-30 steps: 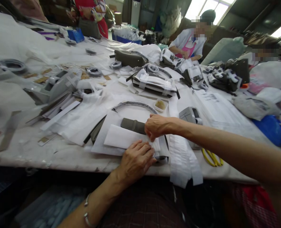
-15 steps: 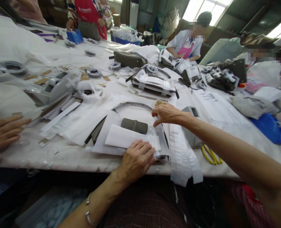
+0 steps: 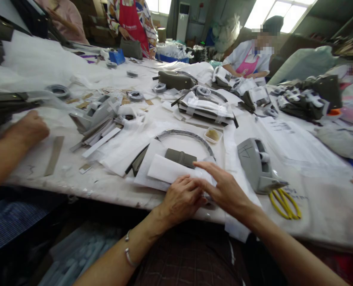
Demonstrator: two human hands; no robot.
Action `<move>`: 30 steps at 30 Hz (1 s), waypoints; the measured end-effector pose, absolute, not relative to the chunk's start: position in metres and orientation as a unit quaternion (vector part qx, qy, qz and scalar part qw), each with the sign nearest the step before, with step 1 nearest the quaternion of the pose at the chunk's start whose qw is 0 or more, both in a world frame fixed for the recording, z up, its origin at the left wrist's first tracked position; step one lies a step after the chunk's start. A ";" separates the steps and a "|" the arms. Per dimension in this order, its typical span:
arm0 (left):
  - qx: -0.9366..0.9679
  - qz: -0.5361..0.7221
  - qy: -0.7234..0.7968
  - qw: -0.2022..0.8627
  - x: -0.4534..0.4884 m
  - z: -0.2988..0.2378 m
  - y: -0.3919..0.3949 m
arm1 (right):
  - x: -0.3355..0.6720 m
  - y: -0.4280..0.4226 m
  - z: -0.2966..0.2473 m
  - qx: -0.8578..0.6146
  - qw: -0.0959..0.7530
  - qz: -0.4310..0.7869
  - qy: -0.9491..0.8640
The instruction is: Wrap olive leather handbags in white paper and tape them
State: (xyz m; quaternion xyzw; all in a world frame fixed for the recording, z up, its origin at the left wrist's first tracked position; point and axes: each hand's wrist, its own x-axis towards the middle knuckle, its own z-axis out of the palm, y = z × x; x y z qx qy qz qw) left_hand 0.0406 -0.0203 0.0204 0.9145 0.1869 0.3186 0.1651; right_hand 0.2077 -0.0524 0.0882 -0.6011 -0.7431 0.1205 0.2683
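A dark grey-green handbag (image 3: 138,162) lies at the table's front edge. Its wrapped handle (image 3: 188,134) arches away from me, and white paper (image 3: 164,170) covers most of its front. A grey-green flap (image 3: 181,157) shows above the folded strip. My left hand (image 3: 182,198) rests on the lower right of the paper, fingers lying together and the thumb hidden. Over the same corner reaches my right hand (image 3: 224,184), index finger stretched to the flap's right end, thumb close to my left fingers. Clear tape beneath it is hard to make out.
A grey tape dispenser (image 3: 252,165) and yellow-handled scissors (image 3: 285,203) lie to the right. Behind the bag stands a small clear dish (image 3: 213,135). Wrapped bags (image 3: 206,107) lie farther back. At left, a co-worker's hand (image 3: 30,129) is near another tape dispenser (image 3: 96,111).
My right hand has come down from near the small dish to the bag's front, beside my left hand. The view has swung left. The co-worker's hand at left has closed.
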 end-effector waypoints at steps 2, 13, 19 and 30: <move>0.912 0.325 0.174 0.181 0.040 0.020 -0.020 | 0.193 -0.079 0.067 -0.586 0.269 0.114 -0.756; 0.935 0.209 0.285 0.012 -0.050 0.066 0.029 | 0.182 -0.087 0.028 -0.553 0.206 -0.056 -0.805; 0.910 0.228 0.341 0.058 -0.073 0.042 0.018 | 0.215 -0.072 0.045 -0.521 0.196 0.004 -0.831; 0.847 0.316 0.414 0.100 -0.066 0.049 -0.001 | 0.167 -0.056 0.049 -0.553 0.203 0.037 -0.807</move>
